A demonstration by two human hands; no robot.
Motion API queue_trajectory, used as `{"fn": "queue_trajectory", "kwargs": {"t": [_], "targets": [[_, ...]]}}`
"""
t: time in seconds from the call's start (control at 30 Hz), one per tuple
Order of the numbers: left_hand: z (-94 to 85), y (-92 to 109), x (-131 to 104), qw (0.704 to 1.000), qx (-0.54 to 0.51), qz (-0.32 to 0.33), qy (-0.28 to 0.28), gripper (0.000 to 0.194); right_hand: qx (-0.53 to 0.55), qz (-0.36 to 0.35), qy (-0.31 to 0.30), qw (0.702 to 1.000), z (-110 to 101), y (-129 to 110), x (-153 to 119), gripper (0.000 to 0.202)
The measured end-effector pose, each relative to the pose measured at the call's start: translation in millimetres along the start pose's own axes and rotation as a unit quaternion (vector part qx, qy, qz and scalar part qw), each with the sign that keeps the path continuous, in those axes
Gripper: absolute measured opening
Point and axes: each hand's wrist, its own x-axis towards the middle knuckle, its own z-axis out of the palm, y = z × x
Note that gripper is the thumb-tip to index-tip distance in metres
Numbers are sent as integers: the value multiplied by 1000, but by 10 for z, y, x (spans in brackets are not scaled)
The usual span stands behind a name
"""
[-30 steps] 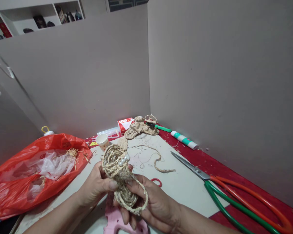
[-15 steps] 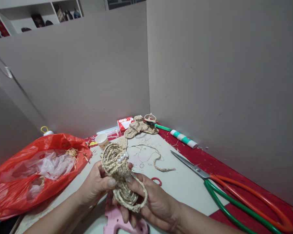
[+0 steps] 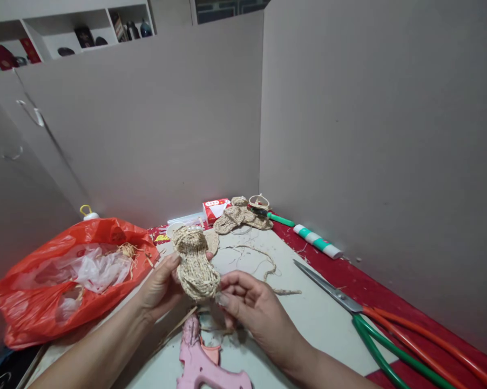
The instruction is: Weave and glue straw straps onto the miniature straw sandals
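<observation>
A small braided straw slipper point(image 3: 197, 268), with white beads point(image 3: 193, 229) along its far end, is held up over the board. My left hand point(image 3: 165, 284) grips its left side, thumb in front and a fingertip showing behind. With thumb and fingers pinched, my right hand point(image 3: 245, 303) holds the lower right edge. Beneath the slipper a pink glue gun point(image 3: 211, 367) lies on the board, its nozzle pointing away from me. Thin straw strands lie beside the nozzle.
Large scissors point(image 3: 349, 303) with orange and green handles lie at right. At left is a red plastic bag point(image 3: 28, 302). Toward the back are more straw pieces point(image 3: 243, 213), a red box point(image 3: 215, 209), a striped roll point(image 3: 318, 241) and a braided cord point(image 3: 271, 265). Grey panels point(image 3: 166, 135) enclose the table.
The straw slipper has turned so its looped opening no longer faces me. My right hand has shifted from wrapping its lower part to pinching its edge. The glue gun is less covered.
</observation>
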Motion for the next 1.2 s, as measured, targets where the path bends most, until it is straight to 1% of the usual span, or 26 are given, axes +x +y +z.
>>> {"fn": "queue_trajectory", "kwargs": {"t": [0.07, 0.13, 0.23, 0.3, 0.37, 0.43, 0.47, 0.53, 0.6, 0.67, 0.73, 0.8, 0.93, 1.03, 1.1, 1.2], "targets": [[-42, -29, 22, 1000, -7, -14, -3, 45, -59, -66, 46, 995, -17, 2, -31, 25], [-59, -61, 30, 999, -16, -30, 0, 44, -129, -129, 58, 982, -30, 18, -64, 29], [-52, -109, 25, 999, -26, -47, -2, 44, -227, -196, 28, 954, -44, 71, -92, 36], [-40, -137, 21, 998, -28, -61, -8, 46, -286, -223, -8, 932, -52, 106, -93, 31], [-28, -157, 20, 997, -30, -69, -4, 47, -320, -236, -35, 917, -57, 119, -92, 25], [-27, -168, 22, 997, -36, -72, 5, 45, -317, -244, -35, 916, -58, 101, -97, 24], [-32, -171, 25, 996, -42, -74, 6, 44, -301, -246, -22, 921, -57, 81, -100, 24], [-54, -176, 32, 995, -60, -81, 1, 44, -255, -230, 26, 939, -55, 26, -102, 20], [-83, -178, 38, 993, -77, -89, -11, 46, -197, -181, 86, 960, -55, -29, -84, 20], [-109, -178, 41, 990, -90, -106, -21, 47, -140, -122, 135, 973, -61, -68, -39, 26], [-123, -175, 43, 986, -102, -126, -28, 48, -86, -78, 164, 980, -78, -80, 22, 29], [-130, -170, 45, 983, -113, -143, -36, 52, -39, -43, 177, 983, -102, -68, 82, 32], [-133, -173, 55, 976, -127, -162, -65, 57, 11, 16, 180, 983, -148, -23, 149, 42], [-128, -199, 58, 972, -122, -187, -73, 65, 15, 28, 171, 985, -161, -5, 158, 43], [-118, -222, 53, 969, -108, -209, -73, 73, 15, 30, 143, 989, -158, 6, 160, 41], [-100, -249, 41, 967, -75, -232, -71, 78, 24, 44, 76, 996, -154, 37, 165, 41]]}}
